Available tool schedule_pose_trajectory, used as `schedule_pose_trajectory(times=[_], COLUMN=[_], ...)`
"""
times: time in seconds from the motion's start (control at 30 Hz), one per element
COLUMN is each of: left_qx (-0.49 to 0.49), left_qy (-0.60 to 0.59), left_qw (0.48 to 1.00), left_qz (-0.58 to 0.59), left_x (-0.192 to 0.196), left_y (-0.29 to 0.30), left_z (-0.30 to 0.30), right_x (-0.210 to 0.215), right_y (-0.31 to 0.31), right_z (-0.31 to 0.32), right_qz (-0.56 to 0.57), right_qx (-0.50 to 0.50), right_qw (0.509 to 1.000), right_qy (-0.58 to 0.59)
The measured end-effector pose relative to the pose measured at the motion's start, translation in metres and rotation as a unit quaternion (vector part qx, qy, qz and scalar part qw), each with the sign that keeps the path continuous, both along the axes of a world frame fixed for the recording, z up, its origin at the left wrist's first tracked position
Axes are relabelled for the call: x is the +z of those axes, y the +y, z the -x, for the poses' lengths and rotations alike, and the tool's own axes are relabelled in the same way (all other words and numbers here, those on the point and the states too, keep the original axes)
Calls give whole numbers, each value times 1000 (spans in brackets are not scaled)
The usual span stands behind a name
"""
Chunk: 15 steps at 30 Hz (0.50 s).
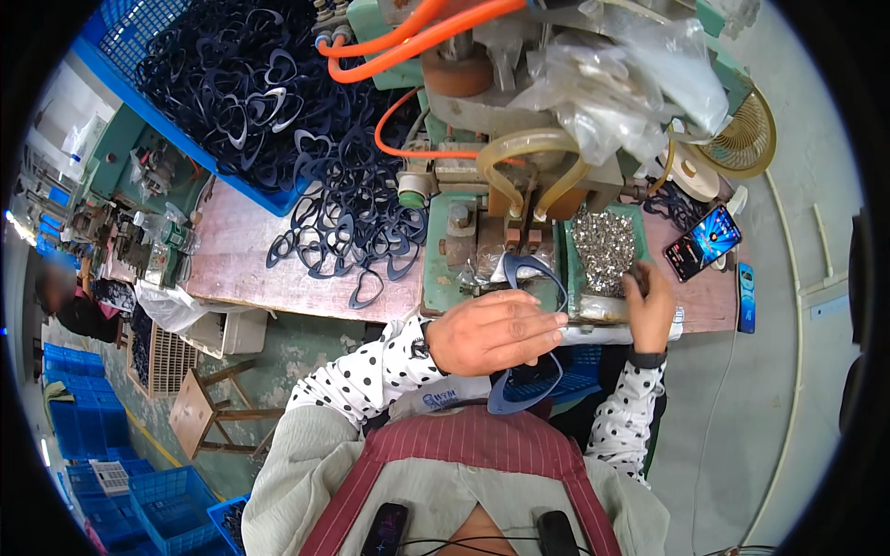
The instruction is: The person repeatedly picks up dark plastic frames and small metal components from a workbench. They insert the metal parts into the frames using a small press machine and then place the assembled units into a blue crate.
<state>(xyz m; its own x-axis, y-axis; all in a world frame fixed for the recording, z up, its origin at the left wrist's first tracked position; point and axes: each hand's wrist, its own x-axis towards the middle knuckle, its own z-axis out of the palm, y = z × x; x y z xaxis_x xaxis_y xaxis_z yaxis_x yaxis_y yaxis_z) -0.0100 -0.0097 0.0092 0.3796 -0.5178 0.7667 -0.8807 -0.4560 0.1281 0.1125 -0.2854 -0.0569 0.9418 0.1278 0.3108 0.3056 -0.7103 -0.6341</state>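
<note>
My left hand (496, 334) is over the middle of a dark blue piece with looped ends, its fingers stretched across and closed on it. One open loop (562, 289) reaches up to the work point of a green press (445, 295). The lower loop (527, 400) hangs below my hand, in front of the apron. My right hand (654, 306) is at the right edge of a green tray (640, 236) filled with small shiny metal pieces (603, 250). Its thumb and fingers are curled together; whether a small piece is between them is hidden.
A blue crate (148, 125) heaped with dark blue looped pieces (343, 227) spills onto the table at left. Orange hoses (408, 42) and clear plastic (616, 88) hang over the press. To the right are a lit phone (703, 243), a second device (745, 296) and a fan (742, 134).
</note>
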Motion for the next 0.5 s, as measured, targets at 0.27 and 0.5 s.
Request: schedule_pose_trajectory(times=[0.27, 0.5], left_qx=[57, 391], left_qy=[13, 7], left_qw=[998, 914], left_qz=[-7, 106], left_x=[-4, -56], left_y=[-2, 64], left_z=[13, 42], right_x=[-25, -31], right_y=[23, 22], right_z=[-19, -18], right_qz=[47, -64], right_qx=[12, 21], right_qw=[994, 993], right_qy=[-99, -96])
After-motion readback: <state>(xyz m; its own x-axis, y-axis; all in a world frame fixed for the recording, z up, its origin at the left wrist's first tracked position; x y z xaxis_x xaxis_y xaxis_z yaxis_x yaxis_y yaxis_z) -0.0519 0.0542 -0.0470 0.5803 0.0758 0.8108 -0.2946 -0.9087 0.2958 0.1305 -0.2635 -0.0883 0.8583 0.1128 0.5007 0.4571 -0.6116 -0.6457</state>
